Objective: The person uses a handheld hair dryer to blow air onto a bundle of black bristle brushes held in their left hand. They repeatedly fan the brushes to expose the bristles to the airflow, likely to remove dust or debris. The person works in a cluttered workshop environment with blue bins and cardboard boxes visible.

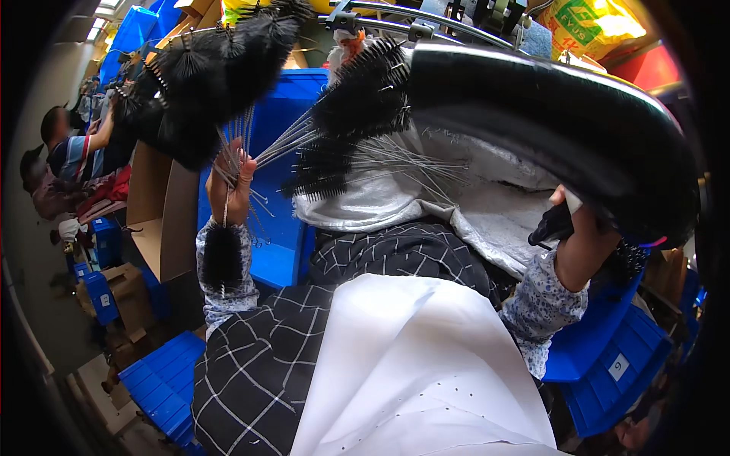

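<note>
While my left hand (232, 190) is raised in front of me, its grip is closed around a bundle of thin wire stems (262, 152) — the stems fan out upward into black bristle brushes (205, 83) that spread across the upper left of the view. One more black brush head (223, 257) hangs below that hand, against my patterned left sleeve (220, 300). A second cluster of black brushes (357, 114) points toward the same hand from the right, their wires crossing over a white sack (426, 190) that lies just past my knees.

My right hand (570, 224) is lifted at the right, its grip closed on a dark handle-like piece (549, 226) beneath a big curved black cover (555, 114) that arches over the upper right. Whether that piece is part of the cover I cannot tell.

Across my lap lie a black checked cloth (258, 365) and a white sheet (411, 365). Blue plastic bins (289, 228) stand behind the brushes and at both sides — more of them on the floor at lower left. Another person (72, 148) sits at the far left.
</note>
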The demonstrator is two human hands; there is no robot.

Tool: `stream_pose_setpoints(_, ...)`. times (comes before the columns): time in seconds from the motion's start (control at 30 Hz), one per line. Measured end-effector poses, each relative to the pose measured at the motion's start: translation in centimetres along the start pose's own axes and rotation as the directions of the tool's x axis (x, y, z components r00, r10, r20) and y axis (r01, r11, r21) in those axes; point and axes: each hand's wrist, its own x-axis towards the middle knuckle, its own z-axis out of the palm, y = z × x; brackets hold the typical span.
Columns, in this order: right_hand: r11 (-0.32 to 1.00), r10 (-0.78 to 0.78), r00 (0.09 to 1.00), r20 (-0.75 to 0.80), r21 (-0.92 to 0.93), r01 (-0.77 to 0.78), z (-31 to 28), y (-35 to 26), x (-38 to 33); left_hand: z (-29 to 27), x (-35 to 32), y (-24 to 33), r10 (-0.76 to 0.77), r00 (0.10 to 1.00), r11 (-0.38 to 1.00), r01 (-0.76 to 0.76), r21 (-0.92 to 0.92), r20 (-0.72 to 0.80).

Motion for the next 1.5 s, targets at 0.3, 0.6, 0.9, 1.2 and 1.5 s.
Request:
stream_pose_setpoints(0.3,0.876,0.293,0.956,-0.015,0.405,-0.262,-0.2,-1.2,0.2,-0.6,0.5,2.8,-0.194,0.979,0.849,0.202,-0.488,0.069)
stream_pose_setpoints(0.6,0.991,0.105,0.992,-0.068,0.093,-0.099,-1.0,1.9,-0.3,-0.2,-0.3,2.9,-0.251,0.958,0.791,0.284,-0.542,0.137)
stream_pose_setpoints(0.9,0.922,-0.215,0.972,0.091,-0.310,0.233,-1.6,4.0,-0.6,1.7,-1.4,3.5,-0.171,0.931,0.642,0.354,-0.680,0.323)
stream_pose_setpoints(1.2,0.934,-0.238,0.965,0.105,-0.248,0.258,-0.5,1.6,0.4,1.8,-1.0,4.2,-0.060,0.918,0.527,0.362,-0.769,0.391)
stream_pose_setpoints(1.5,0.861,0.217,0.976,0.005,0.470,-0.194,0.9,-0.9,0.8,2.4,-1.3,5.3,-0.141,0.892,0.593,0.424,-0.685,0.430)
